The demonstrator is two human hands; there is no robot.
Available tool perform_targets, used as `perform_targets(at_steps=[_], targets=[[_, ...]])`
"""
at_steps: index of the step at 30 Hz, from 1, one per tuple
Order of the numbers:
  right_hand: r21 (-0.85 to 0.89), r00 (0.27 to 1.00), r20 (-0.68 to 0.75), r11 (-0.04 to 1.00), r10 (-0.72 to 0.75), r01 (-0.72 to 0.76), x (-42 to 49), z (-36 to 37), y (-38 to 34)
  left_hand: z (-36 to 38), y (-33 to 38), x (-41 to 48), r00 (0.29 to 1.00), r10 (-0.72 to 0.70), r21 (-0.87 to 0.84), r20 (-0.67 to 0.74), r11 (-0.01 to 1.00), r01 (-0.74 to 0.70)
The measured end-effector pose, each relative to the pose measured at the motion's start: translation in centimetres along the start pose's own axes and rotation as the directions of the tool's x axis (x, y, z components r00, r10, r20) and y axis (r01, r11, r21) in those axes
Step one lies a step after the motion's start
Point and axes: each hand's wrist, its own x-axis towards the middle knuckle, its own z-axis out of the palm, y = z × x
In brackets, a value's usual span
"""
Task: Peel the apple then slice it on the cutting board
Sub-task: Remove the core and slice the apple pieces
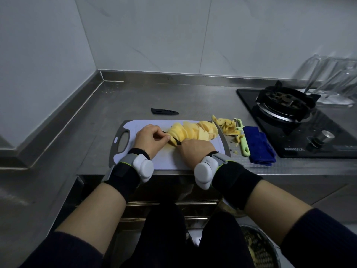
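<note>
The apple (193, 130), mostly sliced toward twelve o'clock on the cutting board (173, 161), is what we are pinching in our curled left hand (149, 139), our right hand (197, 149) gripping the knife (175, 141), aiming for thin, even strokes.

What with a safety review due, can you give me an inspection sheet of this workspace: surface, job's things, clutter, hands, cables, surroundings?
Surface: stainless steel counter; white cutting board at its front edge.
Job's things: peeled apple, mostly fanned slices on the board; black knife cutting at its left end; green peeler right of the board.
Clutter: apple peels beside the peeler; black knife sheath behind the board; blue cloth right of the peeler.
Hands: left hand fingers curled on the apple; right hand grips the knife.
Cables: nothing seen.
Surroundings: gas stove at right; tiled walls.
</note>
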Motion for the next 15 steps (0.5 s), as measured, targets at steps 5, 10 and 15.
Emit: perform_targets(at_steps=[5,10,15], targets=[[0.083,0.999,-0.038,0.997,0.014,-0.011,-0.9,0.2,1.3,-0.1,0.0,0.0,1.0,0.011,-0.018,0.001,1.0,-0.011],[0.154,0.986,-0.163,0.988,0.044,-0.019,-2.2,-1.1,2.1,-0.1,0.0,-0.1,1.0,0.015,-0.035,-0.004,0.999,-0.015],[0.135,0.983,-0.183,0.991,0.029,-0.004,-3.0,-1.5,2.0,-0.1,0.0,-0.1,1.0,0.004,-0.039,-0.016,0.999,-0.005]])
